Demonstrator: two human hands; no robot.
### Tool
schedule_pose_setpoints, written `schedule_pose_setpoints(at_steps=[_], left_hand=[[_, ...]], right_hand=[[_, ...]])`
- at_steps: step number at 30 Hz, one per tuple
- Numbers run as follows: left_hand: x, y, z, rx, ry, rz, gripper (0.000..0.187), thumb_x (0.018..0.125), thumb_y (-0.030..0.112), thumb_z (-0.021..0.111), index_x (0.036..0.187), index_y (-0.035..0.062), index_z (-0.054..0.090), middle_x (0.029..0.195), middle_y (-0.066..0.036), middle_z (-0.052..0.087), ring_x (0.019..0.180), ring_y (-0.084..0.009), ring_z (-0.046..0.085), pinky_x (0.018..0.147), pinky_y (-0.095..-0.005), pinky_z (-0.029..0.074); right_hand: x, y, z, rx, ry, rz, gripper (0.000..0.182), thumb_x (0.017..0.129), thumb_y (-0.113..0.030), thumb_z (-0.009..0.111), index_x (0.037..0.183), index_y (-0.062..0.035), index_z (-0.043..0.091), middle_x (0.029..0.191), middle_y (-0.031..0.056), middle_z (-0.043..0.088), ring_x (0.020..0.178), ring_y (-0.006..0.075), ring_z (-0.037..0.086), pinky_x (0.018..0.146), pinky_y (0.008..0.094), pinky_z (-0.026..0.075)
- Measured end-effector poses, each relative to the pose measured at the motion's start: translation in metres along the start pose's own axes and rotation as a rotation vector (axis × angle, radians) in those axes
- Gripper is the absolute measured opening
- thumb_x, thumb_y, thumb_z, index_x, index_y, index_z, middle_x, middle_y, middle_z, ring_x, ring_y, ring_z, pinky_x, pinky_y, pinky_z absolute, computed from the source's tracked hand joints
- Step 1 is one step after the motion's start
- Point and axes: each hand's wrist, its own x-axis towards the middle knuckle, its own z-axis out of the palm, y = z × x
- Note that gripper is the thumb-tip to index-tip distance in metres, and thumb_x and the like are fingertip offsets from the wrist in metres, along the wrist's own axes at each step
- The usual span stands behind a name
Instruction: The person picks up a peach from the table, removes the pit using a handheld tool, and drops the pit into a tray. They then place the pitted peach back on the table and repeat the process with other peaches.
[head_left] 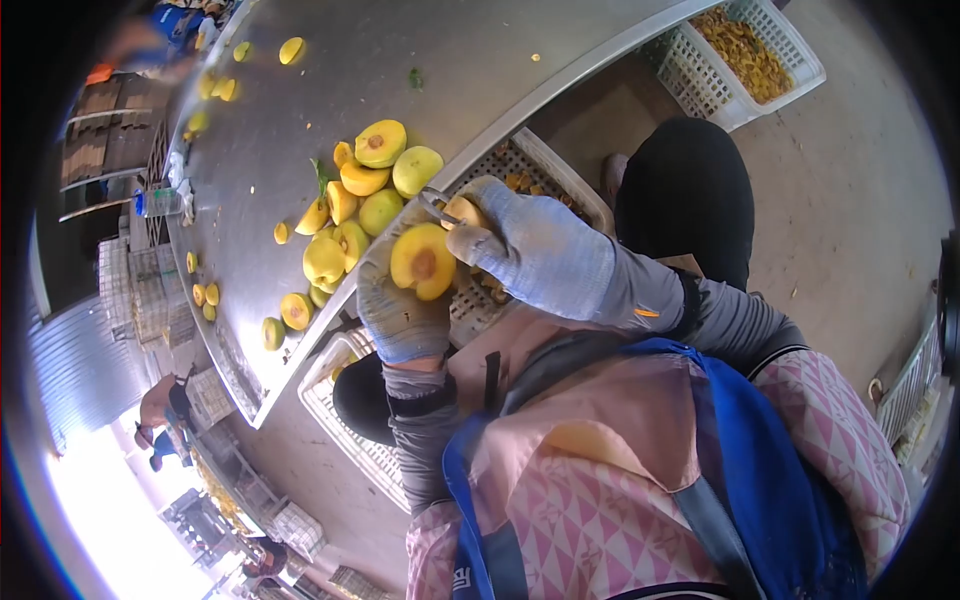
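Broadly, a bare-metal table [450, 60] fills the upper left of the frame, its near edge slanting from the top right down to the lower left. Across the lower right spreads the wearer's pink-and-white patterned clothing [600, 510], with a blue apron [775, 460] over it. A white crate [692, 85] of brownish-yellow scraps [750, 60] sits at the upper right; a second white crate [578, 168] lies partly hidden behind the right hand, near the centre, and a third [385, 470] shows at the lower left of centre, below the table edge.

Both hands, in greyish-blue gloves, meet near the centre. The right hand [545, 245] is closed around a tool with a curved metal end [430, 203]; whether the tan rounded piece [465, 212] by its thumb is a handle or fruit cannot be told. The left hand [402, 315] grips a halved yellow fruit [423, 262], cut face up, a brown centre showing. The metal end is just beside its upper edge; contact is unclear.

Left of the hands, a pile of whole and cut yellow-green fruit [380, 212] lies on the table. Above that pile is a small green leaf [416, 77].
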Motion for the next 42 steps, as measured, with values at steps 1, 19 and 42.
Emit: schedule_pose_setpoints(at_steps=[1,19,42], left_hand=[[-0.001,0.002,0.012,-0.093,0.014,0.033,0.042,0.101,0.030,0.038,0.122,-0.0035,0.050,0.112,-0.017,0.060,0.102,-0.0267,0.059,0.091,-0.0382,0.051],[0.007,-0.019,0.037,0.154,0.092,0.529,0.051,0.102,0.043,0.033,0.122,-0.0015,0.048,0.103,-0.015,0.059,0.091,-0.0213,0.058,0.087,-0.0345,0.049],[0.003,-0.013,0.025,0.284,0.115,0.362,0.056,0.101,0.046,0.035,0.104,-0.0043,0.060,0.088,-0.016,0.065,0.081,-0.0205,0.061,0.076,-0.0291,0.050]], right_hand=[[-0.001,-0.001,0.001,0.019,0.034,0.005,0.039,0.095,-0.039,0.055,0.109,-0.0028,0.052,0.078,0.0225,0.063,0.074,0.0393,0.064,0.061,0.0446,0.049],[-0.001,0.006,0.028,-0.014,-0.085,0.046,0.045,0.097,-0.039,0.050,0.114,0.0029,0.050,0.071,0.0213,0.062,0.066,0.0383,0.063,0.059,0.0449,0.051],[-0.008,0.007,0.026,-0.022,-0.242,0.039,0.043,0.095,-0.041,0.052,0.103,0.0005,0.053,0.071,0.0212,0.063,0.067,0.0403,0.064,0.061,0.0462,0.051]])
